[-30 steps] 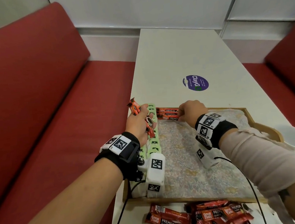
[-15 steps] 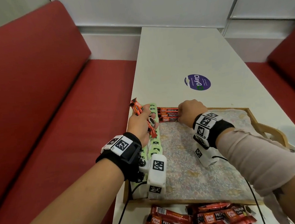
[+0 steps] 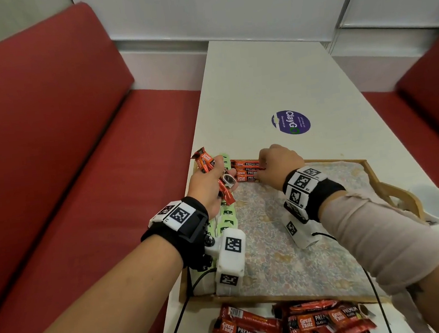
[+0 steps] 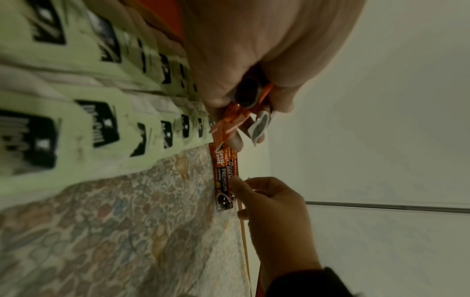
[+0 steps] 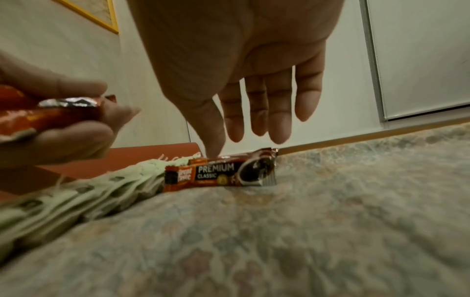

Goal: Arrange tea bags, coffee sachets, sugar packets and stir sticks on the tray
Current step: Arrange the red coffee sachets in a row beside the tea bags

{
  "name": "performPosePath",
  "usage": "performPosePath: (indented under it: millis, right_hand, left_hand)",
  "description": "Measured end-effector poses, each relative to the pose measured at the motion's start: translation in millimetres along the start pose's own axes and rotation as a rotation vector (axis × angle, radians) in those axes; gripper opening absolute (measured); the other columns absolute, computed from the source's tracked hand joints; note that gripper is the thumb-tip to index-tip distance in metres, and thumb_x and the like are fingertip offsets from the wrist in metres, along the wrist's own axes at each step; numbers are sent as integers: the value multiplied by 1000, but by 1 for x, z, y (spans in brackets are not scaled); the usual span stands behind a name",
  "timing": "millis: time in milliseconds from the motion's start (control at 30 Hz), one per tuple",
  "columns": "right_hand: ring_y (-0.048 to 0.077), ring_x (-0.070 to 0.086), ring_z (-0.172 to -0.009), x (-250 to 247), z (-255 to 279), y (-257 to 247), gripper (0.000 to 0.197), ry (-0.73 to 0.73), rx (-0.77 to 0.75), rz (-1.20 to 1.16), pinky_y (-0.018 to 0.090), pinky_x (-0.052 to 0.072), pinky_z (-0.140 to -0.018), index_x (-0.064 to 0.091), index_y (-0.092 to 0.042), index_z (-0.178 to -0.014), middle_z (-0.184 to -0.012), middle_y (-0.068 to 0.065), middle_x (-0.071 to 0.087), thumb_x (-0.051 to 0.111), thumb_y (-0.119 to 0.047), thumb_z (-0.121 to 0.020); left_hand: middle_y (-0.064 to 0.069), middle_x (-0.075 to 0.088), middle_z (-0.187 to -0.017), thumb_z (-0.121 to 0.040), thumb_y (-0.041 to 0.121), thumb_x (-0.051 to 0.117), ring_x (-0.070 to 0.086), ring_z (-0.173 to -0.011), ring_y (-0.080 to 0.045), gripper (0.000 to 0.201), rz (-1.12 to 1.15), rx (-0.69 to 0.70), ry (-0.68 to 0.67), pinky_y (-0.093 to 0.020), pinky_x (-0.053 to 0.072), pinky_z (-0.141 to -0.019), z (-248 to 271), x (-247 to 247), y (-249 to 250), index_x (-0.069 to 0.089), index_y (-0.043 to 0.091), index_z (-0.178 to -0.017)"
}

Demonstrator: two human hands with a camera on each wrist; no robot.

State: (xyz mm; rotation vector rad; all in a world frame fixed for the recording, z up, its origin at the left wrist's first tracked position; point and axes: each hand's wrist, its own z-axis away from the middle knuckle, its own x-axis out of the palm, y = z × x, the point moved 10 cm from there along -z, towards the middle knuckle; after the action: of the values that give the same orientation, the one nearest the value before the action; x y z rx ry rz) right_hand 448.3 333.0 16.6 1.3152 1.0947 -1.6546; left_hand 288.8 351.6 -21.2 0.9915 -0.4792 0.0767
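Note:
A wooden tray [image 3: 390,191] lined with floral cloth sits on the white table. Green tea bags [image 3: 226,216] run in a row down its left side. Several red coffee sachets [image 3: 245,170] lie side by side in the far left corner. My right hand [image 3: 262,166] hangs over their right end with straight fingers, and in the right wrist view its thumb [image 5: 213,148] presses on the top sachet [image 5: 218,173]. My left hand [image 3: 222,176] grips a bundle of coffee sachets [image 3: 206,162] just above the tea bags. No sugar packets or stir sticks are in view.
A loose pile of coffee sachets [image 3: 293,324] lies on the table in front of the tray's near edge. A white cup [image 3: 436,203] stands right of the tray. A purple sticker [image 3: 291,122] marks the table beyond. Red benches flank the table on both sides.
Hardly anything has moved. My right hand stays at the row of sachets on the tray, and my left hand keeps its bundle in the same place.

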Motion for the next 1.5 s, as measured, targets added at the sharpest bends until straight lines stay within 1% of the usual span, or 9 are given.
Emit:
performPosePath:
  millis: [100,233,433,567,633,700,933,1167,1500]
  right_hand:
    - [21,56,-90,-9,4,-9,26,44,-52,-104,29,39,-73,62,-19,-100,-96,-2,52,55,-42,-91]
    - [16,59,-83,-12,16,-30,28,-27,-167,-402,29,44,-72,66,-20,-92,-88,-1,66,58,-46,-89]
    - [14,61,-70,-14,24,-39,9,-41,-194,-519,28,51,-71,67,-16,-86,-74,-2,66,71,-22,-82]
    - [14,62,-69,-20,18,-17,5,49,-85,-590,30,52,-70,71,-14,-86,-74,0,66,71,-16,-82]
    - [20,65,-78,-19,15,-3,8,72,-26,-578,37,55,-78,73,-14,-91,-79,2,67,69,-15,-84]
    - [20,64,-79,-17,12,9,9,74,19,-508,35,54,-80,73,-15,-92,-82,4,69,68,-16,-85]
    - [18,58,-80,0,12,28,8,-40,106,-280,25,41,-71,72,-15,-87,-81,0,63,73,-12,-79]
    - [22,64,-89,14,8,22,9,-125,85,-129,27,48,-76,70,-17,-85,-92,3,69,73,-14,-77]
    - [24,63,-90,14,5,21,9,-105,97,-69,32,52,-82,69,-18,-90,-97,5,70,69,-18,-81]
  left_hand:
    - [-6,64,-84,-95,22,56,64,-79,-18,7,-31,17,-7,-45,54,-82,1,2,1,61,16,-95]
    - [-2,67,-90,-94,18,58,63,-85,-20,6,-68,31,-13,-52,53,-86,5,4,1,62,20,-97]
    - [0,69,-94,-92,18,60,67,-78,-14,13,-77,51,-45,-45,54,-81,11,12,-2,61,20,-105]
    - [1,69,-98,-95,19,55,67,-93,-15,4,-47,51,-20,-42,55,-81,11,10,0,59,20,-97]
    - [3,66,-103,-95,23,55,65,-97,-15,5,-40,51,9,-41,55,-82,10,6,1,59,20,-97]
    - [2,65,-105,-95,24,56,64,-95,-13,8,-27,42,35,-37,55,-81,9,2,1,60,20,-100]
    - [5,62,-98,-96,22,55,62,-90,-11,5,-8,15,59,-31,53,-72,6,-3,3,60,22,-94]
    - [5,62,-98,-95,23,56,61,-89,-11,4,1,-1,45,-30,53,-72,6,-6,1,59,21,-95]
    - [3,60,-101,-95,23,55,61,-91,-12,4,-14,-7,35,-30,54,-71,7,-6,3,57,20,-97]
